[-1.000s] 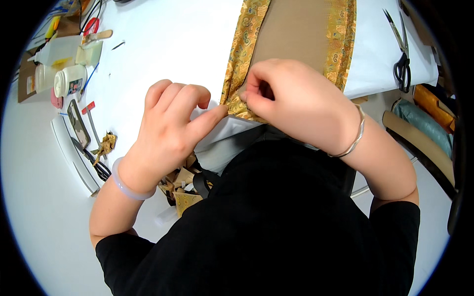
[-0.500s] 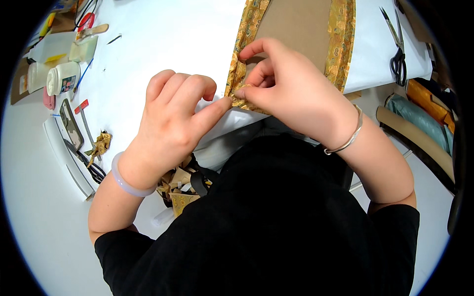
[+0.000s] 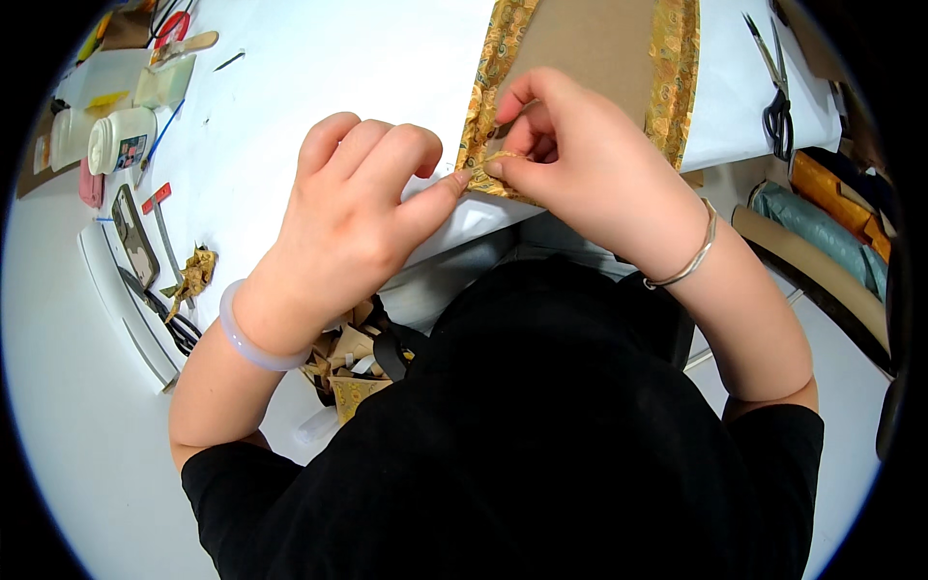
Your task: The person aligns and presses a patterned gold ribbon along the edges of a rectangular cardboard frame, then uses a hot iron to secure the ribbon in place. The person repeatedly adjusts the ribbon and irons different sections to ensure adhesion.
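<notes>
- Illumination was bright; the white tabletop [image 3: 329,68] neared overexposure.
- Gold brocade trim [image 3: 674,87] caught slight sheen.
- Black shirt [image 3: 503,435] lost most detail.
- Straight edges bowed toward the rim; corners were black, fringed blue.

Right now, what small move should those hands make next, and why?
Perhaps smooth down the gold trim at its near left corner: it looks rumpled there, and the left hand and right hand are both at that spot.
</notes>
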The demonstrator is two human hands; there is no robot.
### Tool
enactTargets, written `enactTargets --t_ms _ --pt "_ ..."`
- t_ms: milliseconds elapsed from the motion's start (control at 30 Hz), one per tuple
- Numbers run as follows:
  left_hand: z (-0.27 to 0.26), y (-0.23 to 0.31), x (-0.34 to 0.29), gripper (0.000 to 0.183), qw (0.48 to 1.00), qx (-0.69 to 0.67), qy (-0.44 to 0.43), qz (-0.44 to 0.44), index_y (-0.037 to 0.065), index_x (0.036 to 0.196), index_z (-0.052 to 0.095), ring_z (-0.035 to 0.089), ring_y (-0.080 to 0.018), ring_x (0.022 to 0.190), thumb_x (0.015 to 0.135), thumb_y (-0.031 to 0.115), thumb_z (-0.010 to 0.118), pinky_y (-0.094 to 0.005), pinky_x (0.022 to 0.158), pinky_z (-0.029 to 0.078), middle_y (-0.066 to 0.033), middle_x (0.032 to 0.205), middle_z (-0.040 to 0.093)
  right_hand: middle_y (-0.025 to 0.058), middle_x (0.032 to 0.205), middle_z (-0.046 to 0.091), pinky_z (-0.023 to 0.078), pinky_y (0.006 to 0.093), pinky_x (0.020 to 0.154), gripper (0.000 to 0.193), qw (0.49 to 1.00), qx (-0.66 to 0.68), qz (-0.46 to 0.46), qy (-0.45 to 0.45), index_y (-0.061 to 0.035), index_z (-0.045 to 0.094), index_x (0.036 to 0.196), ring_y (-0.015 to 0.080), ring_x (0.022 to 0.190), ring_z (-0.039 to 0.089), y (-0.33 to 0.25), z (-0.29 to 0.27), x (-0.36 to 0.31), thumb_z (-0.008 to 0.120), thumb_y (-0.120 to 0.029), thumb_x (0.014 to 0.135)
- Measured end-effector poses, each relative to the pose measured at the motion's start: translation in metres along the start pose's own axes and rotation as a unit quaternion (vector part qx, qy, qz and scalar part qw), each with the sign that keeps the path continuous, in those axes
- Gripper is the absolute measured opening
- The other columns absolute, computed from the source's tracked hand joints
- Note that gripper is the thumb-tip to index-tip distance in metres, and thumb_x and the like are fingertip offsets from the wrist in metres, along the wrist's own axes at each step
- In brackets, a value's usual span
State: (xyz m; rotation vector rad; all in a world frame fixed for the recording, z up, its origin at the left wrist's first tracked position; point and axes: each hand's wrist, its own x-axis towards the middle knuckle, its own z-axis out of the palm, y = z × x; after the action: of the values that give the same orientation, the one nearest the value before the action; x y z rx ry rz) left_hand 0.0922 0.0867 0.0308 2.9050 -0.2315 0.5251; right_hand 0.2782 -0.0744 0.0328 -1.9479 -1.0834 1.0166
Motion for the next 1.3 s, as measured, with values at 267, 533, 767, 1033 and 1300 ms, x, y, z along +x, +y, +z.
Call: enactTargets --t_ms 267,533,767,1033,1300 --pt "-0.006 0.01 0.005 0.029 1.0 0.017 -0.006 0.0 0.014 0.106 0.078 0.06 -0.019 0.086 0.078 0.01 0.079 -0.0377 0.092 0.045 -0.0006 0.096 0.06 0.011 0.079 0.07 0.056 0.037 0.07 0.023 0.994 -0.084 -0.061 0.026 0.0016 0.06 0.111 0.0264 0.073 0.07 0.001 0.003 0.004 0.071 -0.003 0.091" --pt "-0.016 0.017 0.027 0.018 0.992 -0.01 -0.114 -0.049 0.007 0.099 0.075 0.061 -0.0223 0.09 0.081 0.008 0.072 -0.0386 0.097 0.045 -0.0037 0.094 0.058 0.0122 0.078 0.073 0.057 0.037 0.069 0.023 0.994 -0.09 -0.052 0.027 0.0018 0.063 0.111 0.0267 0.072 0.072 0.003 -0.004 0.006 0.071 -0.006 0.092" --pt "-0.025 0.019 0.047 0.02 0.978 0.027 -0.208 -0.017 0.006 0.102 0.075 0.061 -0.0231 0.093 0.083 0.008 0.07 -0.0392 0.098 0.046 -0.0049 0.096 0.058 0.0124 0.08 0.075 0.058 0.0339 0.071 0.028 0.99 -0.133 -0.038 0.014 0.0032 0.067 0.111 0.0226 0.073 0.072 0.001 -0.031 0.01 0.075 -0.02 0.098" --pt "-0.03 0.009 0.037 0.035 0.988 0.025 -0.151 0.0 0.014 0.111 0.077 0.055 -0.0187 0.079 0.079 0.014 0.091 -0.0373 0.086 0.043 -0.0005 0.091 0.056 0.0134 0.103 0.08 0.059 0.0326 0.079 0.04 0.994 0.072 -0.035 0.068 0.0039 0.062 0.135 0.0184 0.089 0.075 0.018 -0.027 0.011 0.07 -0.019 0.104" --pt "-0.029 0.009 0.028 0.038 0.989 0.044 -0.144 0.01 0.015 0.118 0.079 0.054 -0.0168 0.08 0.081 0.013 0.087 -0.0364 0.087 0.043 0.0009 0.089 0.054 0.0148 0.134 0.072 0.058 0.0317 0.098 0.059 0.957 0.27 0.094 0.058 0.0071 0.047 0.155 0.0184 0.118 0.07 0.01 -0.027 0.005 0.069 -0.019 0.106"
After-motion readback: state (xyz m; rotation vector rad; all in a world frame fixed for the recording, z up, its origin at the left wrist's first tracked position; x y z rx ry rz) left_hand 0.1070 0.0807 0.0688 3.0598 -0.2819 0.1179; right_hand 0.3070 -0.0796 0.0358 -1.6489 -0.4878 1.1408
